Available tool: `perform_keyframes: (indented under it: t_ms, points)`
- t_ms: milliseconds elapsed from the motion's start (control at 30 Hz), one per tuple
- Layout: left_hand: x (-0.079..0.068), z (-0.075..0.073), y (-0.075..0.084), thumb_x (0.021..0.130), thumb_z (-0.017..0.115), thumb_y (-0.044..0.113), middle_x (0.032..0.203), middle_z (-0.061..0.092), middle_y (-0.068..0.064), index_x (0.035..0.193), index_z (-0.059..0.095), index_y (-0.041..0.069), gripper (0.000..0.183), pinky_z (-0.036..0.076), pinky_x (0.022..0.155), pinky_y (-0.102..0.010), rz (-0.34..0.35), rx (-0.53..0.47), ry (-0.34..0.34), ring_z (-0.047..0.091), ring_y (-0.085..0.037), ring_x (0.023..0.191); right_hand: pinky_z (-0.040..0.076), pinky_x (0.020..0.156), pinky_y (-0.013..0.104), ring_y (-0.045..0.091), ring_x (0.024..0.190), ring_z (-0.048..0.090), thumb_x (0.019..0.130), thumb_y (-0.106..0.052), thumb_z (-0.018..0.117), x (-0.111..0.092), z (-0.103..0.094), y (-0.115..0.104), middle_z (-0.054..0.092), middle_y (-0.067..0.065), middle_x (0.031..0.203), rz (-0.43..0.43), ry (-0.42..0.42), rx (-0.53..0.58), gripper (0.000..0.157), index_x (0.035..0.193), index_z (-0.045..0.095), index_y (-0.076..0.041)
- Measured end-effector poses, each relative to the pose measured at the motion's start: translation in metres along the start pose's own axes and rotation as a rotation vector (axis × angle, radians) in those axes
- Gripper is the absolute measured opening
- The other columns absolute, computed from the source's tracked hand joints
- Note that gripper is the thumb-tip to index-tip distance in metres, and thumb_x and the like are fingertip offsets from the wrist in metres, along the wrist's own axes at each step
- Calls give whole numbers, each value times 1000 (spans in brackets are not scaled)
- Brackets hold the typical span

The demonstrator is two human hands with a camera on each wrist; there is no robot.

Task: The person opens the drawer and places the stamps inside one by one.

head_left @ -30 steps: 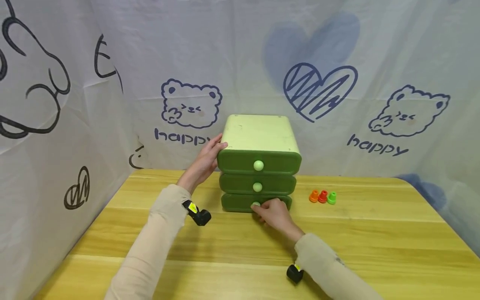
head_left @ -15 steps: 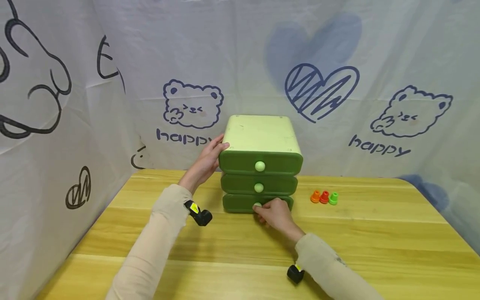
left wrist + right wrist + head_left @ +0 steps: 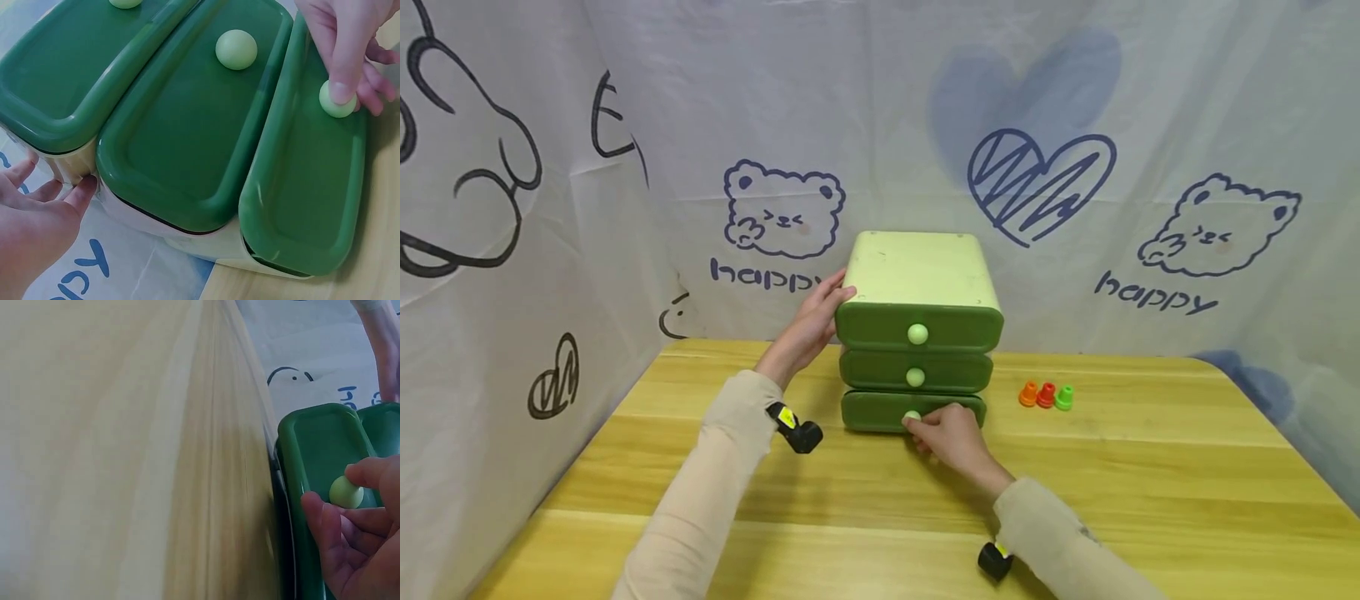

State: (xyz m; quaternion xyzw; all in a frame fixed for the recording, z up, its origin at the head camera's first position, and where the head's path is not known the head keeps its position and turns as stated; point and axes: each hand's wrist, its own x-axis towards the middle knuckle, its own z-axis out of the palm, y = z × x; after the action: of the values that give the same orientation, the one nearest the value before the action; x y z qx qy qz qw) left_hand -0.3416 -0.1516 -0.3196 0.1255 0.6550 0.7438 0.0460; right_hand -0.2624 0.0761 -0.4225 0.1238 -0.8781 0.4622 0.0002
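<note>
A small cabinet with a pale yellow-green top [image 3: 921, 267] and three dark green drawers stands on the table. Each drawer has a round light green knob. My right hand [image 3: 955, 435] pinches the knob [image 3: 337, 100] of the bottom drawer [image 3: 874, 412] between thumb and fingers. That drawer's front sits slightly forward of the cabinet body, with a thin dark gap behind its edge in the left wrist view. Against the cabinet's left side rests my left hand [image 3: 808, 329], fingers extended, near the top drawer [image 3: 872, 327]. The middle drawer [image 3: 181, 125] is pushed in.
Three small cone-shaped pieces, orange [image 3: 1028, 395], red [image 3: 1046, 396] and green [image 3: 1064, 397], stand on the wooden table [image 3: 1150, 467] right of the cabinet. A white cloth [image 3: 880, 108] with bear and heart drawings hangs behind.
My right hand has drawn the bottom drawer a little toward me, and its front now sits lower in the head view. The left hand stays against the cabinet's side.
</note>
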Motion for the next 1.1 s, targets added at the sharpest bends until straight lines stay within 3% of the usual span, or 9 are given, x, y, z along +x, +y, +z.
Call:
perform_keyframes:
  t_ms: [533, 767, 967, 1100]
  points:
    - [0, 0, -1, 95, 51, 26, 160, 13, -10, 155, 13, 9, 73, 31, 111, -39, -6, -1, 12, 30, -28, 138, 39, 43, 22, 9, 47, 54, 90, -33, 67, -21, -3, -3, 64, -4, 55, -65, -36, -62, 38, 62, 72, -8]
    - [-2, 0, -1, 96, 49, 24, 160, 12, -12, 155, 12, 6, 72, 30, 112, -40, 11, -17, 3, 30, -30, 138, 45, 41, 24, 14, 42, 55, 91, -33, 67, -31, -3, -8, 62, -3, 54, -54, -59, -30, 40, 60, 70, -7]
    - [-2, 0, -3, 95, 49, 24, 159, 13, -12, 155, 12, 7, 72, 30, 112, -40, 16, -12, 3, 30, -30, 138, 40, 40, 22, 9, 42, 51, 91, -33, 67, -39, -5, -11, 62, -5, 53, -50, -73, -42, 39, 60, 70, -8]
    - [-2, 1, -3, 95, 49, 25, 160, 13, -12, 155, 12, 7, 72, 30, 112, -40, 14, -7, 4, 30, -29, 138, 43, 40, 24, 13, 42, 54, 91, -33, 67, -44, -6, -12, 62, -5, 53, -36, -76, -24, 39, 62, 70, -8]
